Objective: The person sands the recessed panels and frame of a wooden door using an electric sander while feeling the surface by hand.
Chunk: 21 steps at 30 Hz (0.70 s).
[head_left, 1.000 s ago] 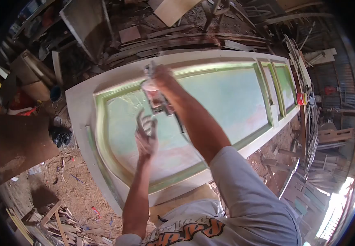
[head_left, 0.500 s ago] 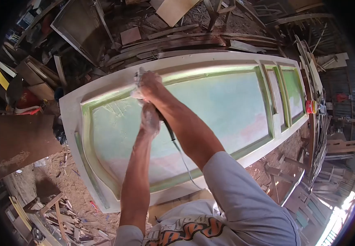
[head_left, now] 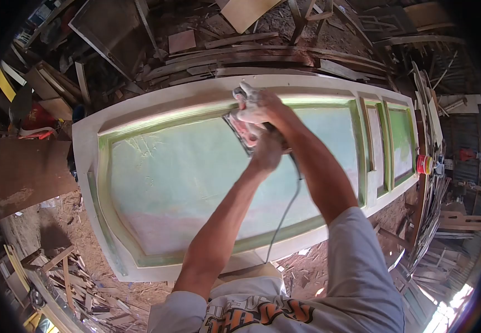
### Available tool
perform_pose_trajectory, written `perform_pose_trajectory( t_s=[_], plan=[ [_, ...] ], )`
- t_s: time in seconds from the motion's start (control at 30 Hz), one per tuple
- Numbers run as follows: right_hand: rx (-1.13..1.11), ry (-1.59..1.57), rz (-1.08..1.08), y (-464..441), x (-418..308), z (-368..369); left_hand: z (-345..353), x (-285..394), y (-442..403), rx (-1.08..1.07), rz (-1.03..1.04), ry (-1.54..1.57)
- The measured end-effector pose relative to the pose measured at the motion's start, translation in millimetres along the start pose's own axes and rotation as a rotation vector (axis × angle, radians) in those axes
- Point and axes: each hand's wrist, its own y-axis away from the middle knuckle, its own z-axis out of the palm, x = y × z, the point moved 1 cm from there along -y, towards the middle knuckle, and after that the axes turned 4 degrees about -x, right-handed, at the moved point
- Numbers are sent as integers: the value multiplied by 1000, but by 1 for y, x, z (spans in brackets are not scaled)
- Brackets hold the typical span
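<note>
A corded red and grey power sander [head_left: 242,131] rests on the pale green panel of a large door [head_left: 179,166], near the panel's far edge. My right hand [head_left: 258,105] is wrapped round the sander's far end. Closer to me, my left hand [head_left: 268,150] grips its near end, with the fingers partly hidden behind the tool. The sander's cord [head_left: 285,213] runs from beside my left hand over the door towards my body. Green and white moulding frames the panel, and scratch-like marks show at its far left corner.
A red and yellow can [head_left: 424,164] stands at the door's right end. A brown board [head_left: 24,172] lies at the left. Wood scraps [head_left: 93,294] cover the floor at lower left, and long planks [head_left: 285,55] lie beyond the door.
My left hand was off the sander with its fingers apart, then closed on it. Both hands and the sander have since moved right along the panel. The view has shifted a little.
</note>
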Motion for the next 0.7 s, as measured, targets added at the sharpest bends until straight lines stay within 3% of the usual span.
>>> perform_pose_trajectory(
  t_s=[0.07,0.13,0.17,0.3,0.37,0.43,0.53,0.7],
  plan=[
    [-19,-14,-81,7,23,-12,28,31,27,139,32,-8],
    [-108,25,-186,7,53,-18,3,38,54,4,-54,-420],
    [-90,4,-194,9,56,-24,-21,36,70,60,-68,-491],
    [36,89,-501,-14,97,-20,-197,-3,145,521,107,-1031],
    [28,113,-550,-19,96,-29,-326,-51,199,788,-1,-1273],
    [-85,124,-496,-24,89,-37,-344,0,232,764,104,-1595],
    [-75,89,-614,-33,93,-38,-357,28,248,746,95,-1691],
    [-117,85,-633,-42,74,-41,-343,31,240,763,75,-1818]
  ],
)
